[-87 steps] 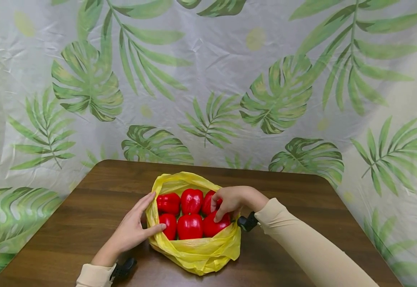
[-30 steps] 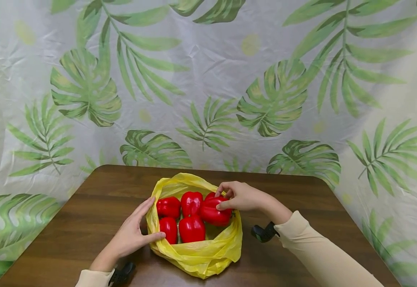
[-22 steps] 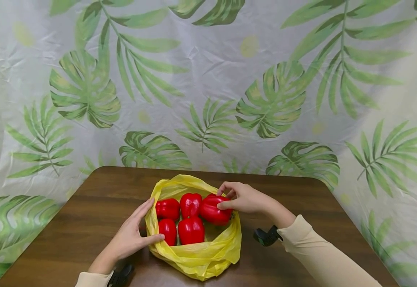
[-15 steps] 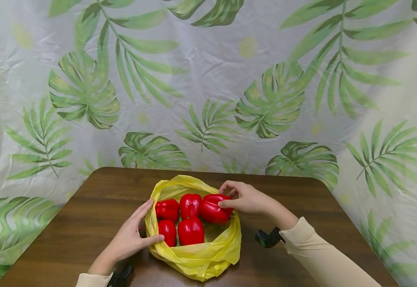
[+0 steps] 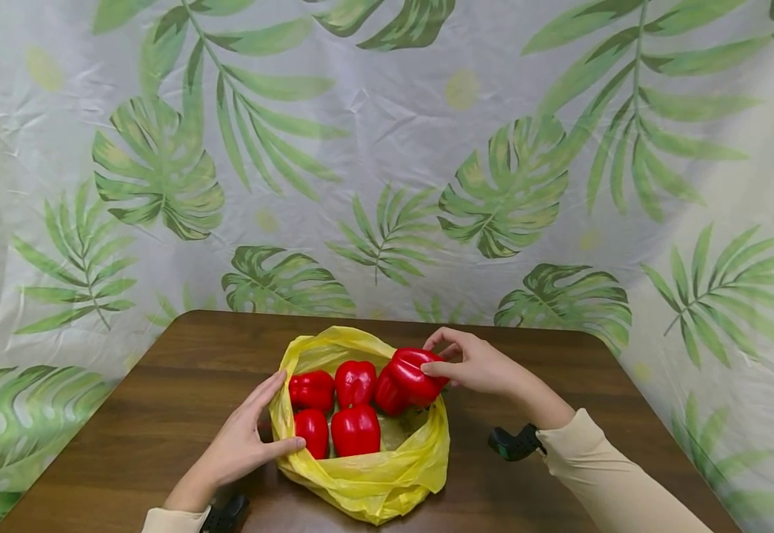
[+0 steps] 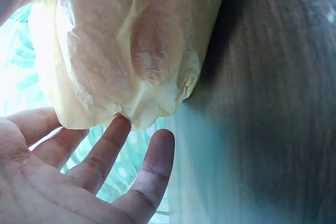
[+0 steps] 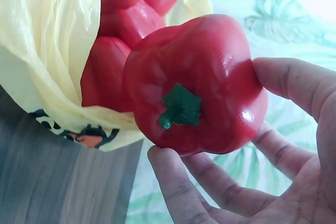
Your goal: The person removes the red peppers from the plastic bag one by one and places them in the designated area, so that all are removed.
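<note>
A yellow plastic bag stands with its mouth wide, holding several glossy red bell peppers. Between the thumb and fingertips of my right hand is one bell pepper, raised at the bag's right rim; another partly shows behind it. In the right wrist view, the held bell pepper turns its green stem toward the camera. My left hand rests along the bag's left side, thumb over the rim. The left wrist view shows its nearly straight fingers touching the outside of the bag.
The brown wooden table lies under the bag. A pale cloth printed with green leaves hangs behind the table's far edge. Black wrist cameras are strapped to both wrists.
My right hand has taken hold of the front right bell pepper and carried it up and right to the rim, exposing the bag's inside. The left hand stays nearly still.
</note>
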{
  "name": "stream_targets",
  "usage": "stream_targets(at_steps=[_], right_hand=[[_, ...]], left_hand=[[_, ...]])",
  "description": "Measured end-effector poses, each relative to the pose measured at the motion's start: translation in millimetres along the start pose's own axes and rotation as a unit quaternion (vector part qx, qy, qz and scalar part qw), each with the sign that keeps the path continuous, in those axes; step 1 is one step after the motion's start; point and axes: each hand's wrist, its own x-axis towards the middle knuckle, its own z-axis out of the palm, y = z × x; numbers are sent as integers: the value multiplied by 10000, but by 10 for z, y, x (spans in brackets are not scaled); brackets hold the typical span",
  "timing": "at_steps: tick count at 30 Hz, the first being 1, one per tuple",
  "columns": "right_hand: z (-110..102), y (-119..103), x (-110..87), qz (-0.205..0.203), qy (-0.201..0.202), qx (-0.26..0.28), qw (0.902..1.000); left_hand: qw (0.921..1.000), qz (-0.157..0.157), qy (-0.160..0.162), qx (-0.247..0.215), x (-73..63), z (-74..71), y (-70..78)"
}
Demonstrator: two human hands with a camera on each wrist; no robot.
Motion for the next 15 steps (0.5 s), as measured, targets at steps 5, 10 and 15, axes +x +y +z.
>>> stream_targets(at_steps=[5, 10, 15], right_hand=[[-65, 42, -44, 73, 71, 115, 9999], [-124, 95, -78, 208, 159, 218, 9994], [-170, 160, -91, 352, 232, 340, 9985]], left_hand=[[10000, 1, 1, 10, 0, 1, -4], [10000, 15, 11, -33, 4, -5, 1], [10000, -26, -12, -29, 2, -9, 4]])
